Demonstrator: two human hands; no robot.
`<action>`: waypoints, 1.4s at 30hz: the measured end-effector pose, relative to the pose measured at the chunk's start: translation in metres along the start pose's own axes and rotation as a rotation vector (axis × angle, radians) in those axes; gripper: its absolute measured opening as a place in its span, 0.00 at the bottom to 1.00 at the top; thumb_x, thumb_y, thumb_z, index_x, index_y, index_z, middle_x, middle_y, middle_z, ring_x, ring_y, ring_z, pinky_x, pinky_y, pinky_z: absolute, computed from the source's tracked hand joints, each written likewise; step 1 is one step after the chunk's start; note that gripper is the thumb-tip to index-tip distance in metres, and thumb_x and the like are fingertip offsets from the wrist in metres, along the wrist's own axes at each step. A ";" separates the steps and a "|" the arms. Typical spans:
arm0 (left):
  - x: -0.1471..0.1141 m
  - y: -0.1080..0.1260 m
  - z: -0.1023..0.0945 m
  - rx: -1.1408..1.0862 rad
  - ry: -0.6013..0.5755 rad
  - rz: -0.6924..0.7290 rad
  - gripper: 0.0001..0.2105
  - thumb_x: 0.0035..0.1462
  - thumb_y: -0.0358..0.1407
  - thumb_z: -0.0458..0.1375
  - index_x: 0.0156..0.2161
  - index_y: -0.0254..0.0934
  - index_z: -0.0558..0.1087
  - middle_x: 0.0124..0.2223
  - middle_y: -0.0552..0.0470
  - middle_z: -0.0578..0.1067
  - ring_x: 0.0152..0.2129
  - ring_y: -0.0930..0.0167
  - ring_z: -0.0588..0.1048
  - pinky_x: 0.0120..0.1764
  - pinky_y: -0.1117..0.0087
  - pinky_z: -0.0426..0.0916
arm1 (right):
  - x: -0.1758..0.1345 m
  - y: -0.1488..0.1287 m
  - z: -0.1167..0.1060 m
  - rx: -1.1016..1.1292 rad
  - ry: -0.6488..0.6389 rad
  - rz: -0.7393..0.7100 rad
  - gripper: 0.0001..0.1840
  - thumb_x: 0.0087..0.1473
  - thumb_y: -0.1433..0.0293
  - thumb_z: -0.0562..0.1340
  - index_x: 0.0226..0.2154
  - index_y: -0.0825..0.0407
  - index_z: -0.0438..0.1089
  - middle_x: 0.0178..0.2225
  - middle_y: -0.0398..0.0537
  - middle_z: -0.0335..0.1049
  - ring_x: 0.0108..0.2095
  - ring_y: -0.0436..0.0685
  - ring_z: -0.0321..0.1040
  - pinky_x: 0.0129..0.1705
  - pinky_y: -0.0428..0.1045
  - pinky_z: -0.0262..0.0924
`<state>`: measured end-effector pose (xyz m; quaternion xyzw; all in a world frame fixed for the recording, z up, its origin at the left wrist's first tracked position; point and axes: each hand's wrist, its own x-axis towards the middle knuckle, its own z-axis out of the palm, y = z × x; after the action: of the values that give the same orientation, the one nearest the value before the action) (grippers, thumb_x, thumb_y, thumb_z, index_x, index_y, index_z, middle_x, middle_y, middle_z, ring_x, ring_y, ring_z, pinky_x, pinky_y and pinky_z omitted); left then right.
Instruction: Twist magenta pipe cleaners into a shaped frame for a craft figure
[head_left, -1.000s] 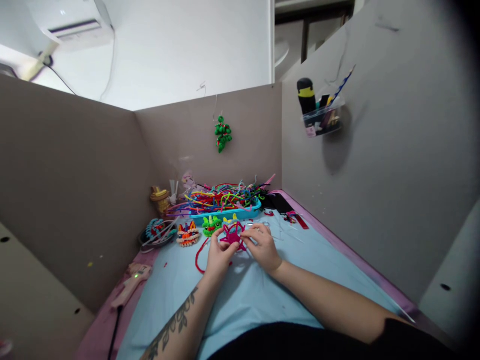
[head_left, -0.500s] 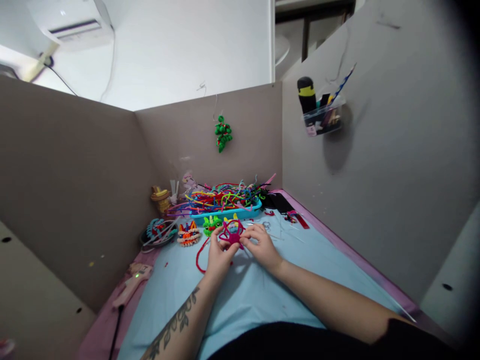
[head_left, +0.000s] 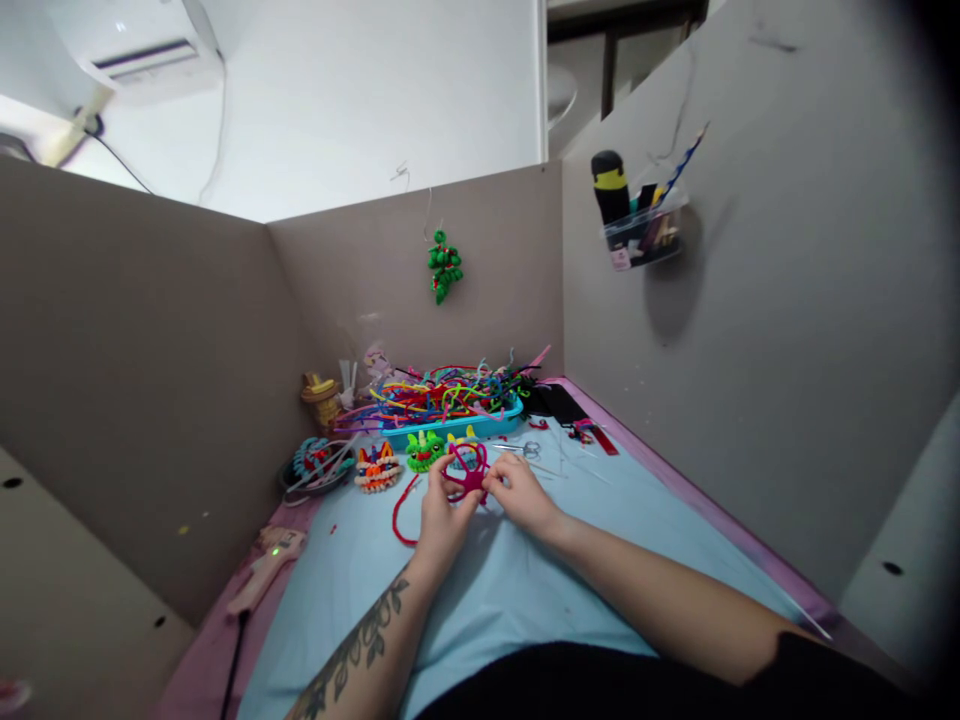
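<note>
Between my two hands is a magenta pipe-cleaner shape (head_left: 472,478), with loops spreading from a dense middle. My left hand (head_left: 444,505) pinches its left and lower side between thumb and fingers. The fingertips of my right hand (head_left: 517,493) close on its right edge. A red pipe cleaner (head_left: 396,515) lies curved on the blue cloth (head_left: 352,590), just left of my left hand. Behind the hands sit a green pipe-cleaner animal head (head_left: 425,452) and a blue and yellow one (head_left: 466,450), partly covered by the magenta loops.
A blue tray (head_left: 495,426) heaped with colourful pipe cleaners stands at the back. Scissors (head_left: 525,449) lie right of it. An orange and cream figure (head_left: 377,468) and a dark bowl (head_left: 316,482) are at left, with a pink glue gun (head_left: 262,572) nearer. Grey panels enclose the table.
The magenta shape has turned a little and shifted slightly right and down with both hands. More of the scissors shows behind the right hand.
</note>
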<state>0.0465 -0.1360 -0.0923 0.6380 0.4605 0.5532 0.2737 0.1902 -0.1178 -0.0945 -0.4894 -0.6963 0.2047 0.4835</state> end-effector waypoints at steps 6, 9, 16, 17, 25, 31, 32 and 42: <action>0.004 -0.005 0.001 -0.108 -0.047 -0.093 0.26 0.44 0.34 0.61 0.49 0.37 0.57 0.20 0.62 0.66 0.18 0.75 0.67 0.26 0.75 0.60 | 0.004 0.004 -0.003 0.045 -0.028 0.000 0.08 0.47 0.70 0.60 0.20 0.52 0.71 0.28 0.45 0.64 0.37 0.56 0.61 0.43 0.52 0.53; 0.007 -0.008 0.000 -0.171 -0.031 -0.146 0.26 0.44 0.35 0.61 0.48 0.37 0.57 0.19 0.63 0.66 0.17 0.76 0.66 0.24 0.76 0.58 | 0.004 0.009 -0.001 0.088 -0.025 -0.024 0.09 0.49 0.68 0.59 0.23 0.52 0.71 0.30 0.46 0.64 0.39 0.56 0.61 0.45 0.52 0.53; 0.008 -0.005 0.000 -0.242 -0.045 -0.215 0.25 0.41 0.36 0.63 0.45 0.37 0.57 0.18 0.65 0.65 0.15 0.77 0.65 0.22 0.77 0.57 | 0.003 0.014 0.005 0.091 -0.051 -0.025 0.02 0.43 0.72 0.62 0.25 0.52 0.68 0.36 0.47 0.63 0.43 0.57 0.59 0.49 0.53 0.52; 0.008 -0.005 0.000 -0.236 -0.047 -0.203 0.25 0.41 0.36 0.63 0.45 0.38 0.58 0.18 0.65 0.64 0.15 0.77 0.65 0.23 0.77 0.57 | 0.003 0.015 0.004 0.079 -0.050 -0.031 0.02 0.43 0.73 0.61 0.25 0.52 0.68 0.36 0.47 0.63 0.44 0.57 0.59 0.49 0.54 0.52; 0.007 -0.008 0.000 -0.198 -0.060 -0.142 0.23 0.44 0.35 0.61 0.45 0.37 0.58 0.20 0.64 0.64 0.17 0.77 0.66 0.24 0.76 0.58 | 0.003 0.017 0.004 0.013 -0.043 -0.110 0.04 0.44 0.75 0.60 0.26 0.51 0.68 0.40 0.50 0.62 0.47 0.59 0.56 0.51 0.56 0.51; 0.006 -0.006 0.000 -0.153 -0.079 -0.134 0.22 0.45 0.35 0.60 0.45 0.37 0.57 0.19 0.64 0.64 0.17 0.77 0.65 0.25 0.76 0.58 | -0.002 0.009 -0.002 -0.151 -0.021 -0.257 0.07 0.44 0.77 0.58 0.28 0.51 0.68 0.43 0.51 0.61 0.49 0.60 0.54 0.51 0.58 0.51; 0.006 -0.006 0.000 -0.133 -0.076 -0.117 0.22 0.45 0.34 0.60 0.45 0.37 0.57 0.20 0.64 0.64 0.17 0.76 0.65 0.25 0.76 0.58 | -0.003 0.006 -0.004 -0.194 -0.014 -0.308 0.08 0.44 0.78 0.57 0.29 0.51 0.68 0.44 0.52 0.61 0.50 0.61 0.52 0.53 0.59 0.49; 0.002 0.002 -0.002 -0.030 -0.035 -0.003 0.20 0.47 0.33 0.59 0.46 0.38 0.58 0.25 0.58 0.69 0.24 0.72 0.71 0.30 0.72 0.62 | 0.005 0.014 -0.003 -0.004 -0.148 -0.184 0.03 0.43 0.76 0.59 0.24 0.52 0.65 0.38 0.47 0.62 0.44 0.57 0.58 0.49 0.54 0.54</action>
<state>0.0450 -0.1354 -0.0896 0.6428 0.4481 0.5483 0.2921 0.1989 -0.1077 -0.1011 -0.4079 -0.7726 0.1936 0.4462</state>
